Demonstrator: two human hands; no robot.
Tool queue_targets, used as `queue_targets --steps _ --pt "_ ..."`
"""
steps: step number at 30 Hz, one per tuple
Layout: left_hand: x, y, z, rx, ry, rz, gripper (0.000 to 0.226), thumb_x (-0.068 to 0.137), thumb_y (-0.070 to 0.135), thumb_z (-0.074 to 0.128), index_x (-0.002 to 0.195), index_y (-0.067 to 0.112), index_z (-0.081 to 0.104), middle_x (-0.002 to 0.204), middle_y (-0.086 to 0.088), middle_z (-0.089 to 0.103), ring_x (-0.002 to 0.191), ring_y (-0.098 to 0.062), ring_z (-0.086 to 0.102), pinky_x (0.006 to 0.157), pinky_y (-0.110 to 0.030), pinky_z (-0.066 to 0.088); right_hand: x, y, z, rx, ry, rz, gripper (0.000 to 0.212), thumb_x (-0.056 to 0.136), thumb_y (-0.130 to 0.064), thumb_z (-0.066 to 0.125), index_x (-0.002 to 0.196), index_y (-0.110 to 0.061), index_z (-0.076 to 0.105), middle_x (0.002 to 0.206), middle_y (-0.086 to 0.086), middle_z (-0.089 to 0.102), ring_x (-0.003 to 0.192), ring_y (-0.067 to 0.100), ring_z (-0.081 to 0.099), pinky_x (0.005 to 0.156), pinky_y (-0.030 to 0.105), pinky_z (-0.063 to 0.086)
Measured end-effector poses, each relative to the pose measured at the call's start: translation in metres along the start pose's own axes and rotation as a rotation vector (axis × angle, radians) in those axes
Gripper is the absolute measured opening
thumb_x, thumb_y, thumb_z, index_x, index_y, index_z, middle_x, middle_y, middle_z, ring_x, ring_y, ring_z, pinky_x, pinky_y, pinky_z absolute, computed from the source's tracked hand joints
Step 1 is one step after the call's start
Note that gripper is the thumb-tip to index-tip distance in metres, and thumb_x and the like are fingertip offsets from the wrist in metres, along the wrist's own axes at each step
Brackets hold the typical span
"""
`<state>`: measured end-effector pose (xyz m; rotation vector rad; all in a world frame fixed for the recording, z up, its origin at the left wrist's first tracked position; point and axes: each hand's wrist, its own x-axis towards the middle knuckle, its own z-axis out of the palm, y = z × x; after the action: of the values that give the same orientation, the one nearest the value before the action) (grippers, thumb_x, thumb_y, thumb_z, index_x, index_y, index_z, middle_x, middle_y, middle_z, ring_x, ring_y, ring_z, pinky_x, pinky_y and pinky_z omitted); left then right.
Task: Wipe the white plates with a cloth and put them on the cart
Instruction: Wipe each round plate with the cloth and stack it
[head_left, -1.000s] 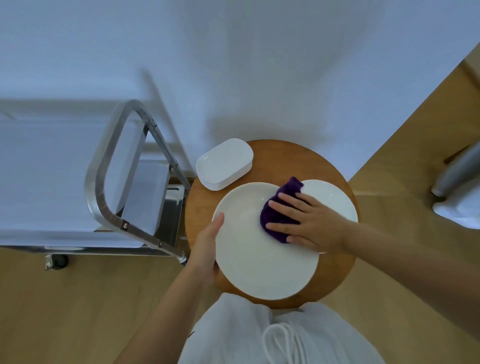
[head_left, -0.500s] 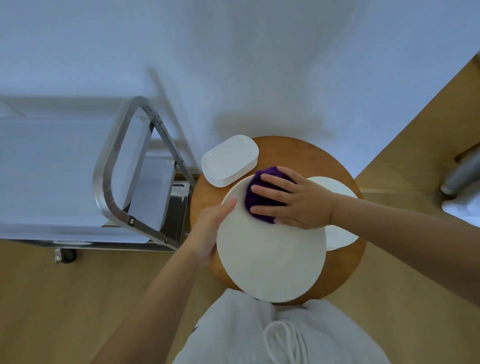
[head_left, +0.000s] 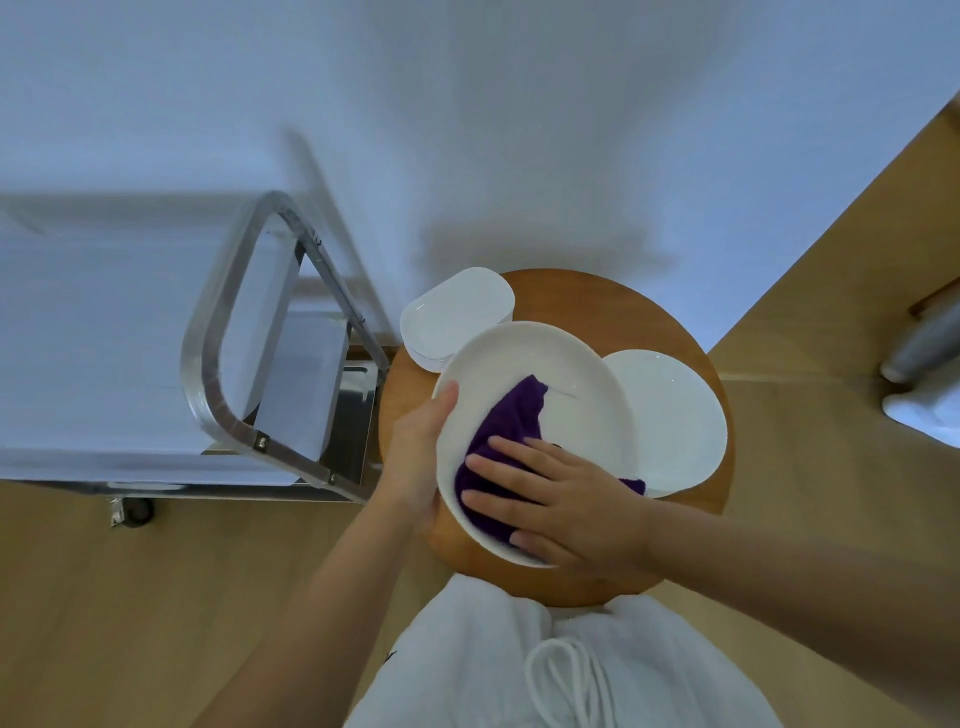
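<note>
Round white plate — tilted, held above the table; purple cloth crumpled on its face. Second round plate flat at 3 o'clock. Stack of square plates at 11 o'clock. Steel cart — 9 o'clock.

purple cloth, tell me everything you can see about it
The purple cloth is a dark, soft-looking rag, crumpled rather than folded. It lies inside the large round white plate, one corner trailing up toward the plate's middle. The right hand presses it flat with straight fingers, covering its lower part; a bit pokes out past the wrist side. The left hand grips the plate's rim, not the cloth.
</note>
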<state>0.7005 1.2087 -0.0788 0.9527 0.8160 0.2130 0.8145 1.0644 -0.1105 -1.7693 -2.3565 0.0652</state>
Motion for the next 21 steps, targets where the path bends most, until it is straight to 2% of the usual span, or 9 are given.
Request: queue_targets --steps 4,7,10,13,15,16,18,19,21 --pt "-0.009 -0.018 0.016 0.009 0.077 -0.028 0.043 0.088 0.046 0.049 0.118 0.018 0.061 0.112 -0.013 0.068 0.105 -0.030 0.064 0.092 -0.047 0.052 0.019 0.012 -0.001 0.070 0.101 0.187 0.044 0.095 -0.032 0.035 0.136 -0.022 0.048 0.143 0.012 0.043 0.132 0.035 0.039 0.107 0.050 0.020" --pt "-0.013 -0.023 0.018 0.047 0.117 0.073 0.044 0.076 0.051 0.054 0.105 0.020 0.066 0.103 -0.015 0.071 0.096 -0.030 0.067 0.084 -0.046 0.054 0.018 0.024 0.001 0.110 0.100 0.288 0.046 0.095 -0.034 0.034 0.138 -0.022 0.043 0.145 0.013 0.040 0.134 0.036 0.035 0.109 0.053 0.020" --pt "-0.016 -0.018 0.014 0.049 0.150 0.205 0.037 0.074 0.049 0.056 0.092 0.019 0.069 0.088 -0.006 0.074 0.080 -0.023 0.071 0.064 -0.032 0.059 0.018 0.031 0.002 0.240 0.178 0.634 0.052 0.096 -0.038 0.024 0.144 -0.019 0.031 0.151 0.010 0.029 0.139 0.031 0.024 0.115 0.047 0.017" --pt "-0.014 -0.012 0.014 0.064 0.194 0.264 0.042 0.071 0.051 0.054 0.095 0.019 0.067 0.079 0.003 0.075 0.071 -0.013 0.072 0.052 -0.018 0.053 0.022 0.020 0.003 0.241 0.144 0.797 0.062 0.092 -0.049 0.012 0.148 -0.024 0.016 0.155 0.003 0.016 0.141 0.023 0.014 0.116 0.038 0.009" --pt "-0.011 -0.008 0.017 0.069 0.246 0.247 0.047 0.073 0.055 0.054 0.097 0.017 0.068 0.082 -0.001 0.075 0.073 -0.015 0.072 0.055 -0.023 0.056 0.020 0.004 0.004 0.369 0.093 0.832 0.076 0.081 -0.064 0.005 0.149 -0.030 0.007 0.155 -0.001 0.008 0.139 0.020 0.009 0.114 0.037 0.008" --pt "-0.010 -0.006 0.019 0.063 0.283 0.231 0.044 0.079 0.055 0.053 0.095 0.018 0.069 0.085 -0.004 0.075 0.076 -0.018 0.072 0.059 -0.028 0.059 0.017 -0.006 0.005 0.457 0.077 0.803 0.080 0.077 -0.070 0.009 0.148 -0.034 0.004 0.155 -0.004 0.005 0.139 0.020 0.007 0.113 0.037 0.009" --pt "-0.005 0.000 0.021 0.049 0.349 0.174 0.034 0.091 0.049 0.050 0.097 0.020 0.068 0.093 -0.006 0.074 0.087 -0.025 0.070 0.072 -0.038 0.060 0.013 -0.026 0.005 0.555 0.041 0.670 0.087 0.073 -0.079 0.029 0.146 -0.041 0.000 0.155 -0.009 0.002 0.140 0.016 0.004 0.112 0.035 0.011" --pt "-0.003 0.003 0.021 0.030 0.357 0.123 0.033 0.093 0.047 0.048 0.104 0.021 0.067 0.100 -0.006 0.073 0.093 -0.027 0.069 0.079 -0.043 0.059 0.012 -0.032 0.004 0.542 0.030 0.617 0.091 0.072 -0.077 0.042 0.146 -0.040 0.003 0.155 -0.009 0.006 0.140 0.015 0.007 0.111 0.034 0.016" --pt "0.000 0.009 0.021 -0.001 0.329 0.020 0.040 0.094 0.048 0.048 0.120 0.021 0.060 0.113 -0.008 0.068 0.103 -0.030 0.064 0.089 -0.049 0.054 0.013 -0.037 0.000 0.397 0.128 0.553 0.085 0.074 -0.054 0.063 0.146 -0.027 0.026 0.150 0.000 0.031 0.134 0.023 0.032 0.101 0.035 0.038"
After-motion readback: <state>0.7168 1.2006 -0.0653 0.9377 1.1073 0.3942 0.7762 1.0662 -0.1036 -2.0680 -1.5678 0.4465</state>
